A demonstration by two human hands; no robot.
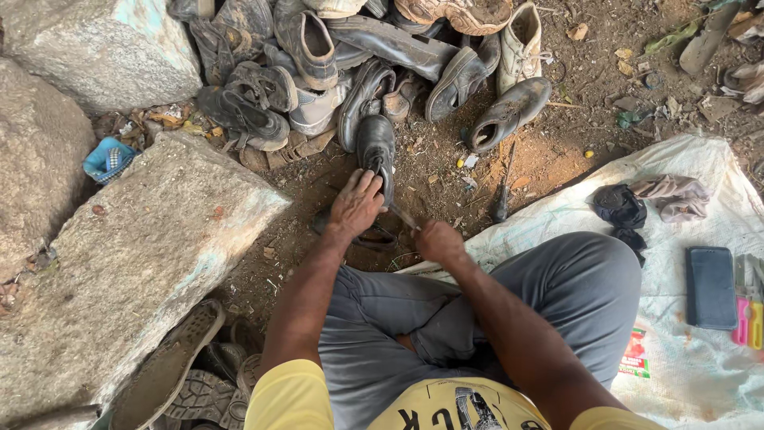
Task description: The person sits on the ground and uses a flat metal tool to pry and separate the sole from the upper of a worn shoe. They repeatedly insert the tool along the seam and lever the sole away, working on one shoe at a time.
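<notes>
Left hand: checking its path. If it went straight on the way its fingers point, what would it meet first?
The left hand already touches the upright black leather shoe; beyond lies the heap of worn shoes.

Black shoe [376, 147] under my left hand [356, 205], dust-greyed. Beyond it, shoe pile [358, 64] in black, grey, tan. Right of shoe: white woven sack [676, 318], black phone [711, 287], pink-yellow tools [750, 318]. Left: blue checked cloth [108, 159].
</notes>
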